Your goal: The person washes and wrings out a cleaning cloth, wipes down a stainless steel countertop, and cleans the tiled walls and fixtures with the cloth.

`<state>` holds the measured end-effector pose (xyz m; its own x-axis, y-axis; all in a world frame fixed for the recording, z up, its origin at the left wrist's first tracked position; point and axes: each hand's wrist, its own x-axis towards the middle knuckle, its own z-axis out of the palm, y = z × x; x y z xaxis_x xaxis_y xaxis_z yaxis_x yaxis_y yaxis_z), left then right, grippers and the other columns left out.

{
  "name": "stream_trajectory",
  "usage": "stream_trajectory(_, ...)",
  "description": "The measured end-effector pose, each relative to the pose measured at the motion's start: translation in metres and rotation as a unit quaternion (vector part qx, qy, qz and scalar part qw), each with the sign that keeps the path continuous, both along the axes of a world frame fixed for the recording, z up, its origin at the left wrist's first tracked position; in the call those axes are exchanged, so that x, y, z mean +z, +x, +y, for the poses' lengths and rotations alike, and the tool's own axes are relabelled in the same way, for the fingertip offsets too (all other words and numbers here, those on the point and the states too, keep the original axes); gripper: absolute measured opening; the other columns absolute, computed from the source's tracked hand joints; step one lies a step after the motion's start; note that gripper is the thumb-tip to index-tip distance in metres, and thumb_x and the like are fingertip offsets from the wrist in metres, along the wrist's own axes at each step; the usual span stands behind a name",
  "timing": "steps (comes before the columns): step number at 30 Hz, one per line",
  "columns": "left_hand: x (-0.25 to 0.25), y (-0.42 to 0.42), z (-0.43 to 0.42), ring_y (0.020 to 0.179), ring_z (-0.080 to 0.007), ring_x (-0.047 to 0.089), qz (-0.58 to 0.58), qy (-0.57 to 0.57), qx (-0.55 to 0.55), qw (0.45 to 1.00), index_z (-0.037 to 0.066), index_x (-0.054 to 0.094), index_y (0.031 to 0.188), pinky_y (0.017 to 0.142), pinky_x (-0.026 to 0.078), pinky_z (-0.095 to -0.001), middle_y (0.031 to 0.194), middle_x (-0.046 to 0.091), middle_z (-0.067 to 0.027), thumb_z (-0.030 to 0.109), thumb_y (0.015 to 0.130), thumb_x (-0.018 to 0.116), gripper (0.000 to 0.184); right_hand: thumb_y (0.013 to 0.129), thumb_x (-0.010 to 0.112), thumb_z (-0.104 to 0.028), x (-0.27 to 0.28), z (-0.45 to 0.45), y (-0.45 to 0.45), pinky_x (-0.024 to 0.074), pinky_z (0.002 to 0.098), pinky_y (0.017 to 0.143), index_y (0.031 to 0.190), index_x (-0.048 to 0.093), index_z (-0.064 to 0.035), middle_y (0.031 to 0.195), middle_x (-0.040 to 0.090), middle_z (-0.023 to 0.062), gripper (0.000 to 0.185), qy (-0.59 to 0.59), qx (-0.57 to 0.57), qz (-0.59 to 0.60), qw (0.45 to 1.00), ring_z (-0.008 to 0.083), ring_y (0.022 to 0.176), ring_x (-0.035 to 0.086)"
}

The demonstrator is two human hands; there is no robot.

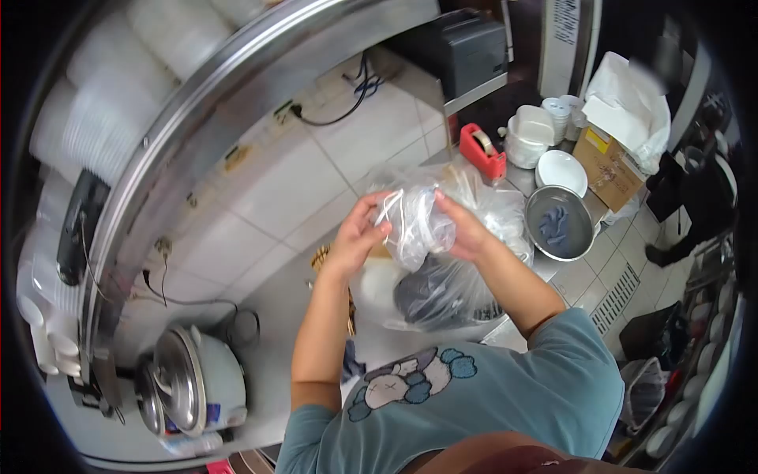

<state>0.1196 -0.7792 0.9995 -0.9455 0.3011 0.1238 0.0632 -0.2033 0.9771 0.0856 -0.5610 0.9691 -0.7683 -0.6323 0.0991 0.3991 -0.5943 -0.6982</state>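
Note:
My left hand and my right hand are raised over the counter with a crumpled clear plastic bag between them. White bands or folds show in it. The left fingers and thumb pinch its left side; the right hand grips its right side, some fingers hidden behind the plastic. Just below sits a larger clear plastic bag with something dark and round inside. A white rounded item lies beside it, and more loose clear plastic is bunched near my right hand.
A red tape dispenser, white bowl and metal basin with a bluish cloth stand right. A cardboard box is beyond. A rice cooker stands left, below a shelf of stacked containers. Another person is far right.

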Motion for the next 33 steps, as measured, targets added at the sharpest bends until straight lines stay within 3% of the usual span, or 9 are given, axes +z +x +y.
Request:
stream_trajectory(5, 0.007, -0.009, 0.021, 0.118, -0.0207, 0.055, 0.035, 0.01, 0.106, 0.994, 0.006, 0.036, 0.14, 0.1, 0.046, -0.034, 0.13, 0.054, -0.0121, -0.003, 0.081, 0.074, 0.071, 0.095, 0.063, -0.034, -0.004, -0.004, 0.016, 0.0453, 0.0423, 0.102, 0.147, 0.028, -0.0079, 0.138, 0.049, 0.0134, 0.068, -0.107, -0.124, -0.041, 0.986, 0.0236, 0.123, 0.054)
stream_trajectory(8, 0.02, -0.009, 0.046, 0.121, -0.025, 0.053, 0.075, -0.031, 0.163, 0.983, 0.008, 0.023, 0.147, 0.105, 0.044, -0.039, 0.137, 0.046, -0.0151, -0.008, 0.076, 0.075, 0.09, 0.079, 0.074, 0.002, -0.01, -0.008, 0.023, 0.0473, 0.0359, 0.095, 0.148, 0.012, -0.0113, 0.133, 0.049, 0.0196, 0.093, 0.018, -0.235, 0.141, 0.961, 0.0205, 0.12, 0.054)
stream_trajectory(11, 0.037, 0.002, 0.074, 0.127, -0.0258, 0.047, 0.135, -0.004, 0.117, 0.984, 0.008, 0.018, 0.151, 0.108, 0.04, -0.0409, 0.144, 0.038, -0.0158, -0.006, 0.074, 0.077, 0.098, 0.081, 0.073, 0.001, 0.012, 0.001, 0.012, 0.049, 0.0346, 0.092, 0.147, 0.014, -0.0107, 0.126, 0.055, 0.0167, 0.09, -0.022, -0.321, 0.174, 0.931, 0.0205, 0.115, 0.058)
stream_trajectory(16, 0.051, 0.02, 0.065, 0.133, -0.0271, 0.035, 0.232, -0.092, 0.183, 0.951, 0.009, 0.021, 0.153, 0.107, 0.032, -0.0436, 0.153, 0.027, -0.0131, 0.036, 0.08, 0.076, 0.095, 0.082, 0.071, -0.002, 0.095, 0.072, -0.051, 0.0547, 0.0386, 0.09, 0.138, 0.034, -0.0011, 0.119, 0.062, 0.0146, 0.067, -0.077, -0.387, 0.114, 0.912, 0.0224, 0.105, 0.065)
stream_trajectory(19, 0.03, 0.034, 0.043, 0.131, -0.0257, 0.037, 0.185, -0.08, 0.179, 0.963, 0.009, 0.029, 0.149, 0.106, 0.035, -0.0421, 0.152, 0.027, -0.0115, 0.027, 0.082, 0.074, 0.082, 0.089, 0.065, -0.012, 0.157, 0.12, -0.121, 0.0589, 0.0425, 0.082, 0.106, 0.063, 0.0038, 0.098, 0.069, 0.0128, 0.024, -0.058, -0.327, 0.167, 0.928, 0.0252, 0.087, 0.071)
stream_trajectory(23, -0.006, 0.053, 0.016, 0.129, -0.0234, 0.04, 0.14, -0.105, 0.189, 0.966, 0.009, 0.041, 0.141, 0.103, 0.039, -0.0391, 0.151, 0.028, -0.0099, 0.018, 0.084, 0.071, 0.065, 0.094, 0.061, -0.03, 0.226, 0.134, -0.208, 0.0551, 0.0405, 0.086, 0.116, 0.061, -0.0014, 0.105, 0.07, 0.0125, 0.036, 0.118, -0.288, 0.154, 0.938, 0.0259, 0.092, 0.07)
stream_trajectory(28, -0.043, 0.08, -0.013, 0.122, -0.0197, 0.047, 0.042, -0.063, 0.216, 0.973, 0.007, 0.051, 0.131, 0.101, 0.042, -0.0338, 0.149, 0.031, -0.0088, 0.006, 0.085, 0.067, 0.049, 0.092, 0.056, -0.02, 0.253, 0.095, -0.288, 0.0519, 0.0338, 0.084, 0.12, 0.06, -0.0061, 0.113, 0.066, 0.0125, 0.032, 0.144, -0.209, 0.178, 0.951, 0.0228, 0.105, 0.063)
stream_trajectory(31, -0.066, 0.098, -0.029, 0.119, -0.0188, 0.049, 0.024, -0.041, 0.233, 0.971, 0.005, 0.052, 0.13, 0.1, 0.043, -0.0336, 0.148, 0.033, -0.0084, 0.003, 0.086, 0.065, 0.046, 0.092, 0.053, -0.023, 0.266, 0.076, -0.303, 0.0484, 0.0357, 0.09, 0.122, 0.06, -0.0068, 0.118, 0.065, 0.013, 0.035, 0.233, -0.286, 0.224, 0.902, 0.0244, 0.11, 0.06)
stream_trajectory(33, -0.078, 0.113, -0.037, 0.117, -0.0179, 0.051, 0.009, -0.033, 0.256, 0.966, 0.004, 0.052, 0.129, 0.099, 0.044, -0.0333, 0.144, 0.038, -0.0079, 0.003, 0.087, 0.065, 0.044, 0.092, 0.051, -0.024, 0.272, 0.068, -0.305, 0.0461, 0.037, 0.093, 0.124, 0.06, -0.0073, 0.121, 0.063, 0.0134, 0.037, 0.362, -0.374, 0.3, 0.8, 0.0255, 0.114, 0.059)
